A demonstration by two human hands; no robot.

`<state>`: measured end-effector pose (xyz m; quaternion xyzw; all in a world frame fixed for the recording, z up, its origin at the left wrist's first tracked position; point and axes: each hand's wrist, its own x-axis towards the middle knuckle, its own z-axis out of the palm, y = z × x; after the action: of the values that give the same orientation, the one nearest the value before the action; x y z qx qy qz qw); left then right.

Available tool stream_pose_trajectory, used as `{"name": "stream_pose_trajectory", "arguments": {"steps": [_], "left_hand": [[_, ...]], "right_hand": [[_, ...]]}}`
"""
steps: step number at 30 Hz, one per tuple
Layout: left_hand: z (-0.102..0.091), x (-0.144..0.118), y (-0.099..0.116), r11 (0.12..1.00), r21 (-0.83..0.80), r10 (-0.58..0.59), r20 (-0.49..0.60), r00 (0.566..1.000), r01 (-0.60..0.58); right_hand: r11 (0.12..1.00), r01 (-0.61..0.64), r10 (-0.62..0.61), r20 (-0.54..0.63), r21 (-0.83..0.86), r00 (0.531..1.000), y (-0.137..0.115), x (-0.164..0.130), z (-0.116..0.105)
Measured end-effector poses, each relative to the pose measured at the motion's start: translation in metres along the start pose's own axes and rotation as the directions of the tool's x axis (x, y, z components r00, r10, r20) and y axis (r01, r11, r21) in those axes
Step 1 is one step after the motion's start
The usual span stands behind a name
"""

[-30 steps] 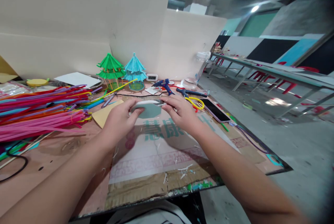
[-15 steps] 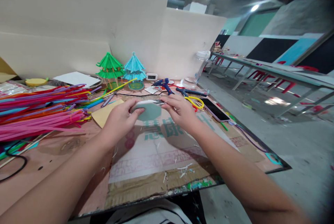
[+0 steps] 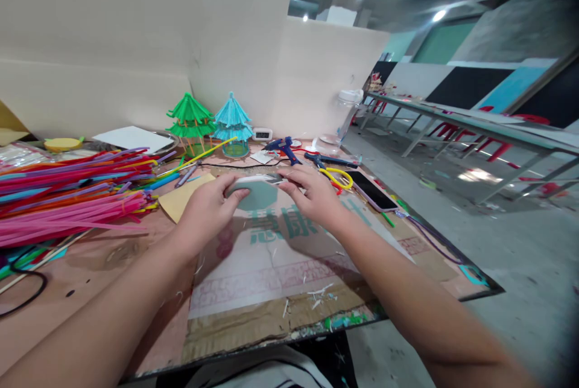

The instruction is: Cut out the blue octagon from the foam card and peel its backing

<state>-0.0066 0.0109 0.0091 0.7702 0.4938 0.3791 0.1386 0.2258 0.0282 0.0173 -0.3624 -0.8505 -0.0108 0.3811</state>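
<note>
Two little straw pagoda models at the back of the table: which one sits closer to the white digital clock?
The light blue straw pagoda. It stands right beside the small white digital clock; the green straw pagoda is on its far side, toward the pile of straws.

Barely anything moved in that last second, you've just turned the pale green disc [image 3: 257,194] a touch between your left hand [image 3: 205,210] and right hand [image 3: 312,195], so it now sits a bit flatter and lower toward the worktop [image 3: 271,291].
</note>
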Motion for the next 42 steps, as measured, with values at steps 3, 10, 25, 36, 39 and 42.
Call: {"name": "stream_pose_trajectory", "arguments": {"steps": [3, 10, 25, 36, 39, 42], "left_hand": [[0.0001, -0.0008, -0.0008, 0.999, 0.0, 0.036, 0.003, 0.999, -0.036], [0.0002, -0.0026, 0.0016, 0.999, 0.002, 0.046, 0.015, 0.999, -0.046], [0.0001, 0.0012, 0.0011, 0.982, -0.169, -0.078, 0.072, 0.994, 0.089], [-0.0009, 0.0016, 0.0005, 0.994, -0.089, -0.064, 0.028, 0.998, 0.066], [-0.0007, 0.0003, 0.0022, 0.997, -0.062, -0.037, 0.018, 0.999, 0.038], [-0.001, -0.0005, 0.0031, 0.999, -0.029, -0.017, 0.003, 1.0, 0.017]], "right_hand": [[1.0, 0.003, -0.003, 0.012, -0.012, 1.0, -0.0001, -0.0007, 0.0001], [1.0, 0.017, -0.017, 0.035, 0.005, 0.999, -0.0011, -0.0012, 0.0025], [1.0, -0.019, 0.019, 0.007, -0.018, 1.0, 0.0015, -0.0012, 0.0063], [0.998, -0.043, 0.042, 0.02, 0.043, 0.999, 0.002, 0.0001, 0.0051], [0.997, -0.046, 0.043, 0.054, 0.059, 0.998, 0.0004, -0.0003, 0.0056], [0.996, -0.048, 0.044, 0.067, 0.071, 0.997, -0.0014, -0.0006, 0.0055]]}}
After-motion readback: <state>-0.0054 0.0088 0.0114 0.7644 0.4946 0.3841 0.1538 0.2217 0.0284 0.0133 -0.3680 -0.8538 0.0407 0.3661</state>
